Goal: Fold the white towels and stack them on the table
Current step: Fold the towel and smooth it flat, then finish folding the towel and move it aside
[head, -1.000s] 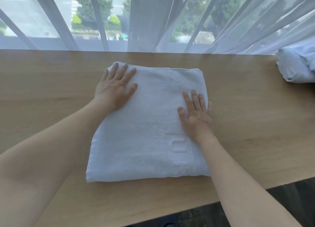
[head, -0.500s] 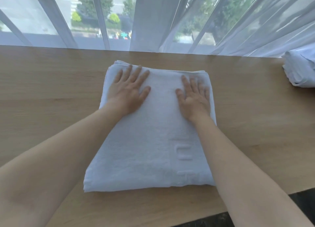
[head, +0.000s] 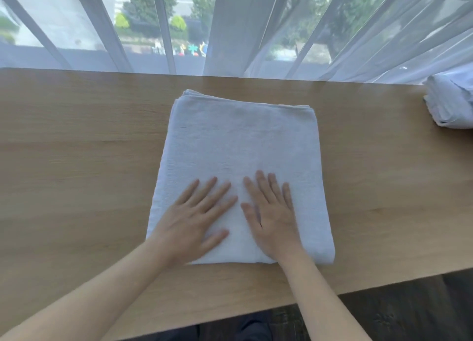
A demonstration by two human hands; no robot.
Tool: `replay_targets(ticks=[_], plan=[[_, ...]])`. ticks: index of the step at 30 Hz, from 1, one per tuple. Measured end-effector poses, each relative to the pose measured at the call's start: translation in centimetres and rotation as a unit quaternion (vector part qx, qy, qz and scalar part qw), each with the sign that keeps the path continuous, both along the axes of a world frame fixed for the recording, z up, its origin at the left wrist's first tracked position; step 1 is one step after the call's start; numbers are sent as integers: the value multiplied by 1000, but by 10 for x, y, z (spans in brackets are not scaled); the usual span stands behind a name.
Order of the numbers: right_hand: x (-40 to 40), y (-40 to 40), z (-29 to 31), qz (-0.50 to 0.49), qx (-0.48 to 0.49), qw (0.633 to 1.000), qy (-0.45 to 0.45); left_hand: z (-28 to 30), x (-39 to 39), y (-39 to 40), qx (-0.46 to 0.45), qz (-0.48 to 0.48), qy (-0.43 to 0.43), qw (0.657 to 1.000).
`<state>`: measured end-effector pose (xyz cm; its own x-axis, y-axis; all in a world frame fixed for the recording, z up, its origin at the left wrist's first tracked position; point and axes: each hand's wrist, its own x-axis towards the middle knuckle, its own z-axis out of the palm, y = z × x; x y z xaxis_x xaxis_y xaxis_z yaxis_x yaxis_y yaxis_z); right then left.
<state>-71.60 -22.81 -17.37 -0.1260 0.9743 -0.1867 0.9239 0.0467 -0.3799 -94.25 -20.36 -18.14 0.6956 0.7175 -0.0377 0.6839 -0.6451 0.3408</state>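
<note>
The folded white terry towel (head: 240, 166) lies flat at the middle of the pale wooden worktop (head: 76, 148). The left hand (head: 194, 220) and right hand (head: 271, 217) press its near half, fingers (head: 204, 194) straight and spread, gripping nothing. Risk: uneven pressure could skew the stacked layers, whose far edges already sit slightly offset. A bundled white cloth (head: 450, 102) rests well apart at the right edge; sheer white curtains (head: 256, 28) hang behind. Nothing blocks the towel.

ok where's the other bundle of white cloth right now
In the head view the white bundle sits at the far right edge of the wooden table, by the sheer curtain, apart from the folded towel.
</note>
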Motion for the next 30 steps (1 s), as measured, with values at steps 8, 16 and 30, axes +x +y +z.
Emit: replay_targets(ticks=[8, 16, 30], plan=[[50, -64, 10, 85, 14, 994, -71, -8, -69, -36, 53, -8, -68, 996], [83, -67, 10, 39, 17, 994, -96, 14, -80, -15, -76, 117, -229, 963], [138, 25, 108, -124, -113, 952, 256, 53, -40, 50, -142, 365, -409, 824]])
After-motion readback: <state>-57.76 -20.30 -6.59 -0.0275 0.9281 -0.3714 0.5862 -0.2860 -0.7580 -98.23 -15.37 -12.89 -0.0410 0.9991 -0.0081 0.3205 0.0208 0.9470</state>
